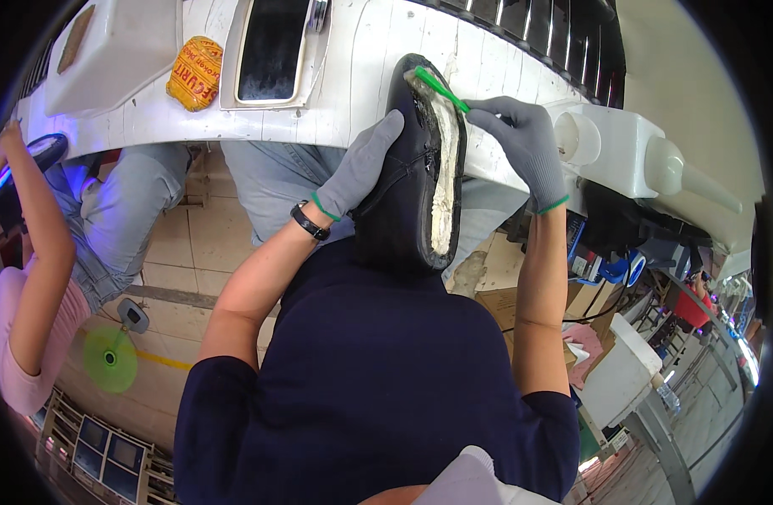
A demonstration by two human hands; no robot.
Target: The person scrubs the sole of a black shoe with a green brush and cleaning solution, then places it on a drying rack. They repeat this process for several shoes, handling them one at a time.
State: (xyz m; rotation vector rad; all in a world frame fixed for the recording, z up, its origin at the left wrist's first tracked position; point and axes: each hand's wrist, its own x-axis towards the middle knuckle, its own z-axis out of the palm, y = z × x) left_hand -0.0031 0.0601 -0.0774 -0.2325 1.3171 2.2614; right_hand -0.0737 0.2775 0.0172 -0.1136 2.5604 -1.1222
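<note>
A black boot (392, 204) lies upside down across my lap and the table's edge, its underside turned up. Along that underside runs a rough cream-white strip (443, 181) with a dark rim around it. My left hand (359, 165), in a grey glove with green cuff, is closed around the boot's side. Between the fingertips of my gloved right hand (521, 139) is a slim green brush (441, 88). Its tip touches the underside at the boot's far end.
The white table (353, 63) carries a yellow printed wrapped bundle (194, 73) and a white-framed dark panel (273, 50). A black slatted rack (563, 38) borders the far side. White machine parts (614, 147) stand right. Another person's arm (45, 244) works at left, near a green fan (110, 358).
</note>
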